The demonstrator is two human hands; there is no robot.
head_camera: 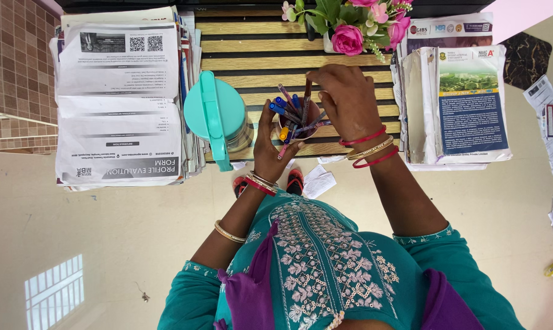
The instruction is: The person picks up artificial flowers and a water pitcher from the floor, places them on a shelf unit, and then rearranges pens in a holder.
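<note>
1. Pens (296,116) are standing bunched in a small pen cup (301,135) on the slatted wooden desk (258,46), between both hands.
2. Crowding the cup, a teal jug (218,116) is sitting just to its left, one pink flower bouquet (356,24) behind, and two paper stacks are flanking: printed forms (120,98) left, brochures (460,104) right.
3. Left hand (269,146) is cupping the cup, its grip closed around it.
4. Right hand (346,98) is arching over, fingertips pinching one dark pen (306,95).
</note>
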